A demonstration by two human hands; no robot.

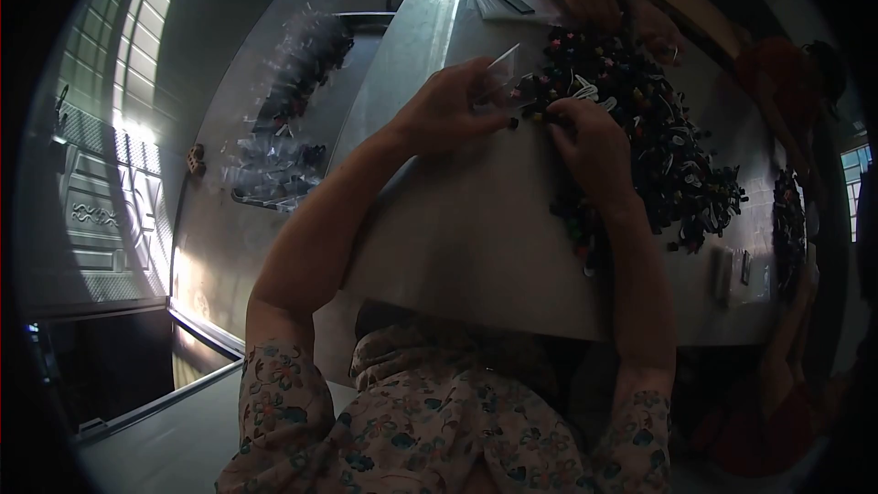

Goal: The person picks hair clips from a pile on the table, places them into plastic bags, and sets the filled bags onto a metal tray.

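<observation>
My left hand (455, 108) is closed on a clear plastic bag (503, 76), its fingers gripping the bag's side above the table. Close by on the right, my right hand (590, 142) has its thumb and fingers pinched together near the bag's mouth. What they hold, if anything, is too small and dark to make out. Beside and beyond my right hand spreads a big pile of small dark pieces (663, 160) with white, pink and green bits among them. A small dark piece (513, 123) shows just under my left fingertips.
Across the table, another person's hands (590, 2) work at the pile's far edge, near a stack of clear bags (489, 5). More bags (743, 276) lie at right. On the left, a tray (366, 20) holds filled clear bags (283, 165). Other people sit at right.
</observation>
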